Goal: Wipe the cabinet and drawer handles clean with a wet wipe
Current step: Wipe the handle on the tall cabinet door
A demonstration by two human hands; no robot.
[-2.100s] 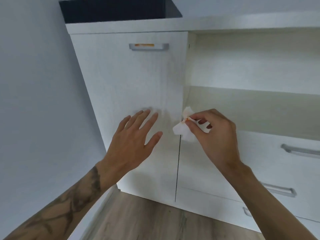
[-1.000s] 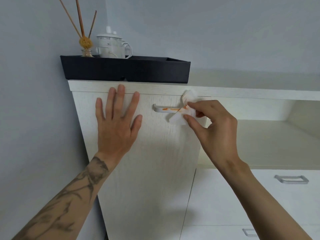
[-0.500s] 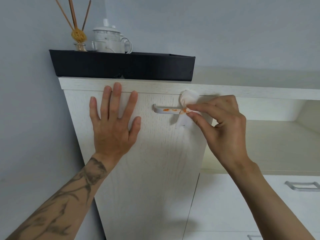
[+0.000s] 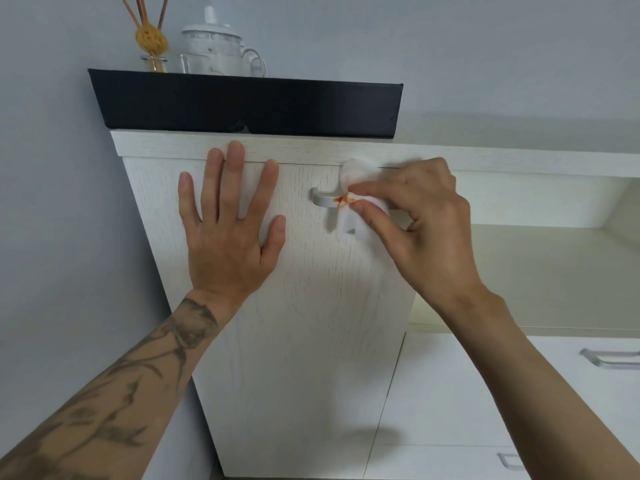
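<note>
A tall white cabinet door (image 4: 304,341) carries a silver bar handle (image 4: 322,199) near its top. My right hand (image 4: 422,230) pinches a white wet wipe (image 4: 353,174) around that handle, covering most of its length. Orange smear shows on the wipe where it meets the bare left end of the handle. My left hand (image 4: 228,230) lies flat on the door to the left of the handle, fingers spread, holding nothing.
A black tray (image 4: 249,105) sits on the cabinet top with a white lidded jug (image 4: 218,50) and a reed diffuser (image 4: 150,39) in it. An open shelf (image 4: 540,271) lies to the right. Below it are white drawers with silver handles (image 4: 611,358) (image 4: 509,460).
My right hand has slid the wipe leftward along the handle; the orange streaks on the bar are now mostly gone or covered. My left hand stays flat on the door.
</note>
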